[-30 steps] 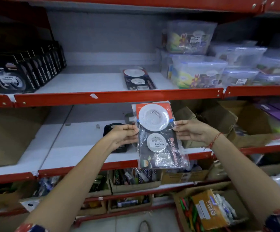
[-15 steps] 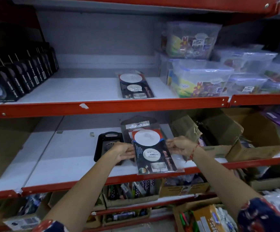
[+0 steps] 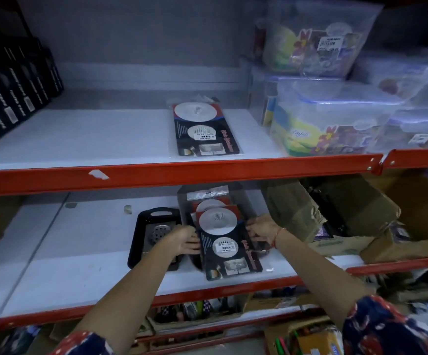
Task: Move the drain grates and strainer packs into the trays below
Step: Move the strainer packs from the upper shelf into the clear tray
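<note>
A strainer pack [image 3: 227, 242], black card with two white round strainers under clear plastic, lies on a stack of like packs in a black tray [image 3: 184, 198] on the lower white shelf. My left hand [image 3: 184, 239] grips its left edge and my right hand [image 3: 261, 230] grips its right edge. Left of it a black tray [image 3: 137, 242] holds a packed steel drain grate [image 3: 158, 231], partly hidden by my left wrist. One more strainer pack [image 3: 202, 129] lies flat on the upper shelf.
Red shelf rails [image 3: 172, 175] front each level. Black tape boxes [image 3: 8, 98] line the upper shelf's left; clear plastic containers [image 3: 330, 116] stack at its right. Crumpled cardboard boxes [image 3: 335, 213] crowd the lower shelf's right. Boxes of small goods [image 3: 197, 311] sit below.
Both hands carried the strainer pack down from in front of the shelf rail and laid it on the stack on the lower shelf. The camera moved closer.
</note>
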### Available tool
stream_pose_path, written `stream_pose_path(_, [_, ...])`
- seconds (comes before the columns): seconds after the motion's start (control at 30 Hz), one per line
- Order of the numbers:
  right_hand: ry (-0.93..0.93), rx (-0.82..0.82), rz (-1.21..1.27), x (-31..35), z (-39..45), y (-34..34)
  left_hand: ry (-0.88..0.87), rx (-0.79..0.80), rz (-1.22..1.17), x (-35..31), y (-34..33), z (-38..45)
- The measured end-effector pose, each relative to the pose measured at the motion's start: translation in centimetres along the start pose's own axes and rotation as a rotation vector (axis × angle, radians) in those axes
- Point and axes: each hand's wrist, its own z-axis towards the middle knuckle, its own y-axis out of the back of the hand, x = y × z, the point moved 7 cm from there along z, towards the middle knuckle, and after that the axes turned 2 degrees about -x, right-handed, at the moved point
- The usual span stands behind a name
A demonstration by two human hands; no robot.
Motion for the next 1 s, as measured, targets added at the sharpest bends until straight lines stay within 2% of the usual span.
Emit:
stream_pose_path(0.1, [0.009,-0.025,-0.099,-0.3,0.2,-0.2,-0.003,-0.003,0.044,-0.1,-0.2,0.1])
stream_pose_path(0.2, [0.107,-0.086,-0.336,0.7,-0.4,0.4,-0.017,0.004,0.124,-0.1,-0.4,-0.6])
stream_pose_path(0.33, [0.210,-0.142,-0.443,2.8,-3.9,1.2,-0.091,-0.002,0.234,-0.3,0.0,-2.1])
stream_pose_path(0.67, [0.450,-0.041,-0.279,7.9,-13.6,2.0,-0.309,0.039,0.288,-3.2,1.1,-9.9])
stream_pose_path(1.0, [0.581,0.051,0.075,17.3,-19.2,5.0,-0.531,0.077,0.160,-13.2,2.3,-18.4])
